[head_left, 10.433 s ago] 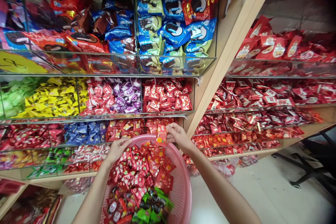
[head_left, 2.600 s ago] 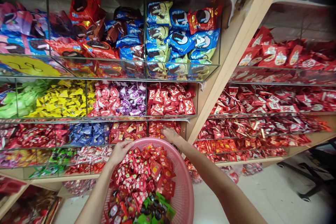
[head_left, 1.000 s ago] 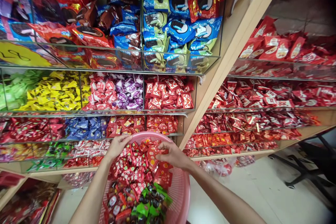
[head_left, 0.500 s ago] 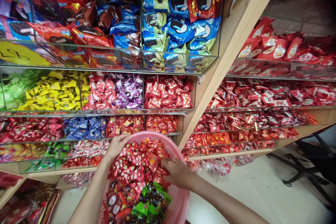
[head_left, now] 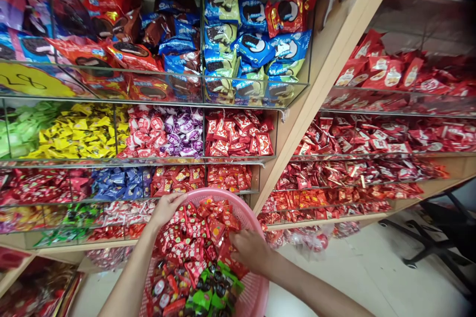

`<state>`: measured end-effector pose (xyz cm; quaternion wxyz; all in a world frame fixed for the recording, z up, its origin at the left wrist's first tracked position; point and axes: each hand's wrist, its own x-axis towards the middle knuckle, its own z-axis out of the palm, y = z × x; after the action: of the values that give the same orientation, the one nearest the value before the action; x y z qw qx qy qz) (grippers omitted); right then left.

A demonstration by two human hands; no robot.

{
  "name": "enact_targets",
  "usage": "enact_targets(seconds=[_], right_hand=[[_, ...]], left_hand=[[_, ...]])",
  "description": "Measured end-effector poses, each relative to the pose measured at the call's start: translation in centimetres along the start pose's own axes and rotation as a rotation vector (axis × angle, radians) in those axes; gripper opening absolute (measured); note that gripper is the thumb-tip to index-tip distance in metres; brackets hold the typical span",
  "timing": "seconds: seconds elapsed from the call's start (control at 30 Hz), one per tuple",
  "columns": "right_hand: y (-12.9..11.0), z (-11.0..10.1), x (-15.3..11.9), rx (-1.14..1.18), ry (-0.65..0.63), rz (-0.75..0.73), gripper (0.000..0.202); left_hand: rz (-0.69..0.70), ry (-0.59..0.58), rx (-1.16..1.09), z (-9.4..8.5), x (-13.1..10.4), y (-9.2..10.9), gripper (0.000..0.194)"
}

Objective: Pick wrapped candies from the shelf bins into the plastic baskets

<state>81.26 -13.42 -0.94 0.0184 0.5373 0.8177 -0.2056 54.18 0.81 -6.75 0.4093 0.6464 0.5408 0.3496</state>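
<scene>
A pink plastic basket (head_left: 256,291) full of wrapped candies is in front of me at the bottom centre. My left hand (head_left: 166,209) grips its far left rim. Inside the basket, my right hand (head_left: 252,251) is closed among the red-wrapped candies (head_left: 188,230) at the right; its fingertips are hidden, so what it holds cannot be made out. Green-wrapped candies (head_left: 203,296) lie on the near side, beside dark, multicoloured wrapped ones (head_left: 161,285).
Tiered shelves with clear dividers hold yellow candies (head_left: 80,131), purple candies (head_left: 186,129) and blue biscuit packs (head_left: 255,49). A slanting wooden upright (head_left: 316,89) separates them from red packets (head_left: 386,72). A black chair base (head_left: 412,237) stands on the floor at right.
My right hand has curled tighter and shifted slightly within the basket. My left hand stays on the rim. The view has tipped slightly, so the shelves sit a little lower.
</scene>
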Motion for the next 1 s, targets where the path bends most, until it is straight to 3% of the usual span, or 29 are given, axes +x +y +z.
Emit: enact_targets(seconds=[0.1, 0.17, 0.27, 0.33, 0.43, 0.5, 0.67, 1.0], right_hand=[[0.4, -2.5, 0.3, -0.009, 0.078, 0.069, 0.017], [1.2, -4.3, 1.2, 0.035, 0.199, 0.099, 0.019], [3.2, -6.0, 4.1, 0.196, 0.426, 0.147, 0.02], [4.7, -6.2, 6.9, 0.429, 0.525, 0.149, 0.021], [6.4, -5.5, 11.1, 0.958, 0.4, 0.3, 0.017], [7.0, -4.8, 13.2, 1.051, 0.325, 0.355, 0.019], [7.1, -3.6, 16.1, 1.088, 0.222, 0.438, 0.03], [7.5, -2.3, 18.0, 1.148, 0.247, 0.515, 0.031]], left_hand=[[0.008, -0.013, -0.018, 0.0, 0.0, 0.0, 0.044], [0.009, -0.014, -0.031, 0.0, 0.0, -0.1, 0.044], [0.008, 0.003, -0.031, 0.0, 0.0, -0.4, 0.044], [0.014, 0.011, -0.021, 0.0, 0.1, -0.6, 0.044], [0.034, 0.021, -0.003, 0.0, 0.1, -0.7, 0.043], [0.04, 0.027, 0.009, 0.0, 0.1, -0.5, 0.042], [-0.001, 0.015, -0.004, 0.0, -0.1, 0.2, 0.042], [-0.017, -0.001, -0.018, 0.0, -0.3, 0.5, 0.043]])
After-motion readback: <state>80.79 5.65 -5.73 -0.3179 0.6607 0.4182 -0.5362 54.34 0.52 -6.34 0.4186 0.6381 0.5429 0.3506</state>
